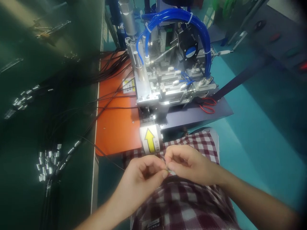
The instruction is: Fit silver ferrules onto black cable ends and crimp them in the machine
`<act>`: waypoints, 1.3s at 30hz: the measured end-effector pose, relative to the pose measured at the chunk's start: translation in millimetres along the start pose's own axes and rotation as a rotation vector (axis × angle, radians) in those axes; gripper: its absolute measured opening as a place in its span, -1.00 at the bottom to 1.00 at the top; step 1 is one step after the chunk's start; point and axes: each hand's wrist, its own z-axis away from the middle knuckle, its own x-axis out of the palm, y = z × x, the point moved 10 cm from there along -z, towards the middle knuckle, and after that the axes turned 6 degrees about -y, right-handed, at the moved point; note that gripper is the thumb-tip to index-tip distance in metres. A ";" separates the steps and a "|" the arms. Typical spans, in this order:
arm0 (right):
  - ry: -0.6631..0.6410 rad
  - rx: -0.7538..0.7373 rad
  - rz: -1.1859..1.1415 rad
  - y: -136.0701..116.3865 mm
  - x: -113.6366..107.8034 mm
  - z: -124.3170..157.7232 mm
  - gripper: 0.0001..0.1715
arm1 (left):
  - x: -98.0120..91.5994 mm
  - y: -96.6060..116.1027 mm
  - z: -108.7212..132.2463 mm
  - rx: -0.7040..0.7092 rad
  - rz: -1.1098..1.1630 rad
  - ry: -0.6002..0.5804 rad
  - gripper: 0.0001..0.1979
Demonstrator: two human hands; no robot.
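Note:
My left hand (145, 177) and my right hand (189, 163) meet above my lap, fingertips almost touching. A thin black cable (109, 158) runs from the bench at left and disappears behind my left hand. Between the two pinches shows a bit of fine, pale wire ends (169, 172), too small to make out well. My left thumb and forefinger are closed on the cable's end. The right thumb and forefinger pinch the fine wires. Just beyond the hands is a white cylinder with a yellow arrow (150, 140), part of the machine.
A machine (153, 92) with blue air hoses (177, 14) stands ahead on an orange plate (117, 127). Black cables cross that plate. On the dark green bench (72, 204) at left lie bundles of cables with shiny metal ends (48, 164). Checked cloth (192, 204) covers my lap.

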 end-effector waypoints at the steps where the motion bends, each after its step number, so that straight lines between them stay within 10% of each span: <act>1: -0.006 -0.019 0.056 -3.9 0.2 0.3 -0.88 | 0.0 0.5 -0.1 -0.001 -0.013 -0.002 -0.86; 6: 0.048 -0.105 0.266 -16.3 1.4 -3.8 -0.86 | -3.7 -5.3 -2.8 -0.017 -0.051 0.012 -0.81; 13: 0.280 0.086 -0.263 25.3 -10.5 -7.9 -0.85 | -23.9 -21.5 -1.4 -0.063 0.105 0.179 -0.74; 39: 0.352 0.007 -0.144 -7.8 -25.9 -30.4 -0.84 | -49.1 16.7 -12.8 0.042 0.026 0.273 -0.75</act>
